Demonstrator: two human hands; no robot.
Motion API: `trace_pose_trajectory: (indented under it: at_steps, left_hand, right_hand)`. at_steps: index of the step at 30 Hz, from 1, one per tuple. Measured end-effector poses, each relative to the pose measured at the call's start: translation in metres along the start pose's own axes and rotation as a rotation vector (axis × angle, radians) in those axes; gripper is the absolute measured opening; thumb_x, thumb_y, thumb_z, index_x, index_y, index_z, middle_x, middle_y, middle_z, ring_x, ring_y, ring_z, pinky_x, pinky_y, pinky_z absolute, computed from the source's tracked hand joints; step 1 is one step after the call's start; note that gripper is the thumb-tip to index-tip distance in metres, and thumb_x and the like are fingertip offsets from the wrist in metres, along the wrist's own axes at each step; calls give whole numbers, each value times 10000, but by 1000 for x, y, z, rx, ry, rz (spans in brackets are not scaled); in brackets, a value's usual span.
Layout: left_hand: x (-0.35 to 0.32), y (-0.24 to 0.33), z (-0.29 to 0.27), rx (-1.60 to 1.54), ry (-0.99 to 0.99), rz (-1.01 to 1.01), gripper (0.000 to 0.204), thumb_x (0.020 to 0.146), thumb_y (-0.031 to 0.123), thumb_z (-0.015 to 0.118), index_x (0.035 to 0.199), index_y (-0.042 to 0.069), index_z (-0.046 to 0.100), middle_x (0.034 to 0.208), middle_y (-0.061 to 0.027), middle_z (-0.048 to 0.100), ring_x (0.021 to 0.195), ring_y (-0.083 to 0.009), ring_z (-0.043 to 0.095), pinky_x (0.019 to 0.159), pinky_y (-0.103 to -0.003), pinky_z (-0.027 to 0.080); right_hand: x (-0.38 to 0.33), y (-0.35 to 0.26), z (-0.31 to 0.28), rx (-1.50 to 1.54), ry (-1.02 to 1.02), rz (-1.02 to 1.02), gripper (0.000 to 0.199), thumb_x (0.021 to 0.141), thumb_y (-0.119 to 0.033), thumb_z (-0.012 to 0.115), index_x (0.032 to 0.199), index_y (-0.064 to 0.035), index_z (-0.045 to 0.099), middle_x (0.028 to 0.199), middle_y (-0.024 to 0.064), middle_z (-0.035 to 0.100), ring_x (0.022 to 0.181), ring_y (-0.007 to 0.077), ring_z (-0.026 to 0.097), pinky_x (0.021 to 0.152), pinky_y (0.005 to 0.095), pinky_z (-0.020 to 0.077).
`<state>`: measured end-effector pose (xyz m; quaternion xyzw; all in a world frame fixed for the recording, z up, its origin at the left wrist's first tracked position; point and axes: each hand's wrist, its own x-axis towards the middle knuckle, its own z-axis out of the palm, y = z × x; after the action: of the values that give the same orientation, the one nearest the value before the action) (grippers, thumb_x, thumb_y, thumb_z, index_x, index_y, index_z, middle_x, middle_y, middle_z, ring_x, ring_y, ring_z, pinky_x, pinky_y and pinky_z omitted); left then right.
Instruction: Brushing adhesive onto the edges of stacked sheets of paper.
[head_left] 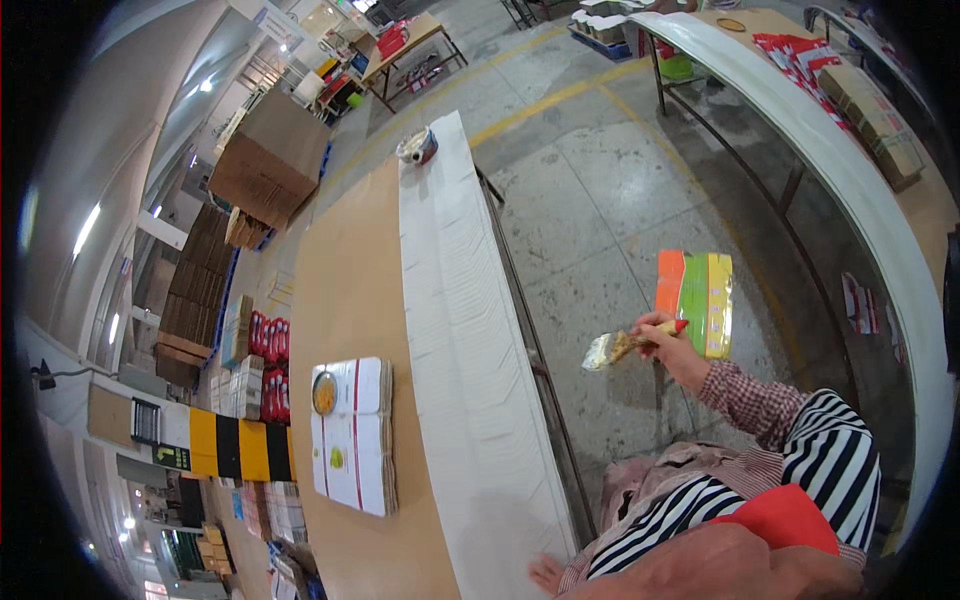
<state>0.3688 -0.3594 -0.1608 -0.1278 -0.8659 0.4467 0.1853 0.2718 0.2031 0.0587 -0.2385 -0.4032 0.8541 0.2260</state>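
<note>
My right hand (661, 338) is closed around the handle of a paste brush (625, 347), held over the floor beside the table. Thick white paste coats its bristles, and the handle's end is red. Beyond that hand is a flat piece in orange, green and yellow (705, 300); what it rests on is unclear. My left hand (546, 573) shows only in part, fingers extended, at the near edge of a long white sheet strip (460, 300). A stack of white printed cardboard pieces (352, 435) lies on the brown tabletop (350, 260) left of the strip.
A tub smeared with white (418, 147) stands at the strip's far end. To the right runs another white-edged table (800, 130) with red packaging (800, 65) on it. A big cardboard stack (268, 155) and bundled red packs (270, 365) stand at left.
</note>
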Motion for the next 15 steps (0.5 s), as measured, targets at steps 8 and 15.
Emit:
trace_pose_trajectory:
  at_steps: [8, 15]
  left_hand:
    - [178, 6, -33, -652, -22, -476, 758, 857, 461, 591, 1418, 34, 310, 1496, -257, 172, 1389, -400, 161, 1109, -514, 188]
    - [282, -21, -66, -1196, 25, -895, 686, 893, 406, 572, 1408, 23, 328, 1502, -258, 151, 1395, -399, 137, 1103, -512, 193]
  right_hand:
    - [146, -18, 28, -3, -7, -28, 137, 901, -144, 598, 1007, -82, 539, 998, 80, 654, 795, 155, 625, 670, 276, 508]
    - [250, -40, 92, -57, -83, -63, 177, 938, -203, 557, 998, -44, 606, 932, 48, 646, 754, 129, 610, 681, 262, 514]
